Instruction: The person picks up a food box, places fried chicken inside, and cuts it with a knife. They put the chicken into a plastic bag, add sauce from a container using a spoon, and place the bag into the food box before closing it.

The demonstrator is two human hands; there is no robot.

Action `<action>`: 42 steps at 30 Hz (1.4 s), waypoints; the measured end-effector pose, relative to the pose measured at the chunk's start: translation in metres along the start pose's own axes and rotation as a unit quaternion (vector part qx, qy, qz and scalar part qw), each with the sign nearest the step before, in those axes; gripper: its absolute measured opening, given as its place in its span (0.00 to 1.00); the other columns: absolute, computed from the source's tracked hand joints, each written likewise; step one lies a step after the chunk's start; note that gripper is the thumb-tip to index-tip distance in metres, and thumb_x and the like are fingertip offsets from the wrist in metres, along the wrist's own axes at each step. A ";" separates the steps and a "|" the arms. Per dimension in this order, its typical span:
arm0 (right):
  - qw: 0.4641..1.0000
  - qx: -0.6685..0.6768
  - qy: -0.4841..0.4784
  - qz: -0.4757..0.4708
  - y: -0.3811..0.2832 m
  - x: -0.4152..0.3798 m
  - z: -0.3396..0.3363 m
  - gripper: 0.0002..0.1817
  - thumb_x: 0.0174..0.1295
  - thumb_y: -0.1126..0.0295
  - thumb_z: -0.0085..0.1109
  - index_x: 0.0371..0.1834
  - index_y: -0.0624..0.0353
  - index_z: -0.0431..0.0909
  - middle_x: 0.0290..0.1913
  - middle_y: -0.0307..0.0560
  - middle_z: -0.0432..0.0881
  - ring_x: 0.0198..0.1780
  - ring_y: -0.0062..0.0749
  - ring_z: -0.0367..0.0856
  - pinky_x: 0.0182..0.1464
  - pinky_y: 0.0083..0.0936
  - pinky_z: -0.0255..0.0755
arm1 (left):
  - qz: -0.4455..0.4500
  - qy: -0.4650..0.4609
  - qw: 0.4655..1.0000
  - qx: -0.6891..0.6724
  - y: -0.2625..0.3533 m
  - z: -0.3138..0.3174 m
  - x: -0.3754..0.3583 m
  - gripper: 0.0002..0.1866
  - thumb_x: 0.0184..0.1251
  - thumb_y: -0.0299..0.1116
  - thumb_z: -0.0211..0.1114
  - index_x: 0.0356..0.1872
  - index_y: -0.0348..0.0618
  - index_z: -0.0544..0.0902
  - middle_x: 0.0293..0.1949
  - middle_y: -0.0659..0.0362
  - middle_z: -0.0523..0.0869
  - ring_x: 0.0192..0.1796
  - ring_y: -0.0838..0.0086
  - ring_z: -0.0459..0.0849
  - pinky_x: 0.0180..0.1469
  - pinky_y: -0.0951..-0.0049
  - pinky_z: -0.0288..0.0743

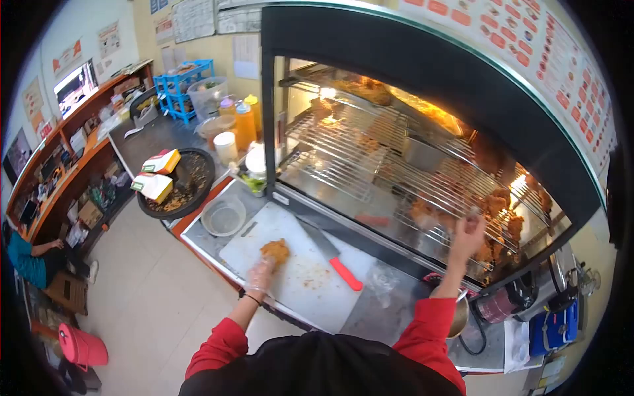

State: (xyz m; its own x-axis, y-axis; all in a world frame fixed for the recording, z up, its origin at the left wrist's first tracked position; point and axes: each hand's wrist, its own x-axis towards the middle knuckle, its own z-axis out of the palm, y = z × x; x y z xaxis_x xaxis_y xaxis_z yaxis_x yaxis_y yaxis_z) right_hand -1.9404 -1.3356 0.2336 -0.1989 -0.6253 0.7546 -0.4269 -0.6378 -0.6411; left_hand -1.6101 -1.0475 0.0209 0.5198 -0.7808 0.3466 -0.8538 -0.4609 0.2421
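Observation:
My left hand (pixel 259 274), in a clear plastic glove, is closed on a golden fried chicken piece (pixel 275 251) that rests on the white cutting board (pixel 310 307). To the right of it on the board lies a cleaver (pixel 319 239) with a red handle (pixel 345 274). My right hand (pixel 468 235) is raised at the front of the lit warming cabinet (pixel 300 191), its fingers curled together. Whatever they may hold is too small to make out. Behind that hand, more fried chicken (pixel 496 204) sits on the wire racks (pixel 337 165).
A clear plastic bowl (pixel 223 215) stands left of the board, a crumpled plastic bag (pixel 382 282) right of it. Sauce bottles (pixel 245 127) and a round black tray (pixel 152 204) with small boxes (pixel 153 187) are at back left. A seated person (pixel 41 257) is at far left.

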 end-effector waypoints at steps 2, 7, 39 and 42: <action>0.999 -0.049 0.010 0.008 0.014 0.007 -0.020 0.14 0.50 0.74 0.54 0.41 0.63 0.70 0.28 0.40 0.74 0.29 0.22 0.71 0.33 0.20 0.67 | 0.028 0.008 0.999 -0.021 0.004 -0.008 -0.010 0.18 0.52 0.37 0.59 0.45 0.43 0.72 0.43 0.51 0.78 0.42 0.59 0.77 0.43 0.63 0.72; 0.979 -0.205 -0.002 -0.002 0.062 0.033 -0.083 0.10 0.55 0.72 0.54 0.37 0.64 0.69 0.29 0.43 0.72 0.29 0.26 0.69 0.34 0.21 0.65 | -0.115 0.043 0.978 -0.171 -0.015 -0.046 -0.045 0.20 0.50 0.40 0.62 0.43 0.39 0.75 0.48 0.49 0.75 0.49 0.59 0.75 0.51 0.65 0.68; 0.730 -0.257 -0.631 0.049 -0.057 -0.214 0.085 0.14 0.48 0.65 0.52 0.35 0.60 0.67 0.27 0.59 0.77 0.30 0.52 0.76 0.32 0.40 0.69 | 0.072 -0.156 0.912 -0.372 -0.029 -0.018 0.050 0.15 0.53 0.34 0.57 0.41 0.37 0.75 0.31 0.46 0.79 0.37 0.55 0.77 0.41 0.66 0.70; 0.717 -0.205 -0.660 0.084 -0.084 -0.211 0.059 0.17 0.52 0.56 0.52 0.35 0.59 0.68 0.25 0.58 0.76 0.28 0.53 0.75 0.29 0.40 0.69 | 0.037 -0.189 0.881 -0.432 -0.032 -0.005 0.041 0.15 0.58 0.32 0.54 0.46 0.38 0.74 0.36 0.45 0.79 0.41 0.56 0.77 0.45 0.67 0.70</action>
State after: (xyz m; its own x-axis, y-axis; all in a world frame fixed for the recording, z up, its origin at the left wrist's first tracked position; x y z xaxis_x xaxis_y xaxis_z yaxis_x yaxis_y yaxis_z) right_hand -1.8107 -1.1760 0.1199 0.6159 -0.7311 -0.2933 -0.7722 -0.4865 -0.4087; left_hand -1.5609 -1.0622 0.0322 0.2767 -0.9554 0.1029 -0.4582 -0.0371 0.8881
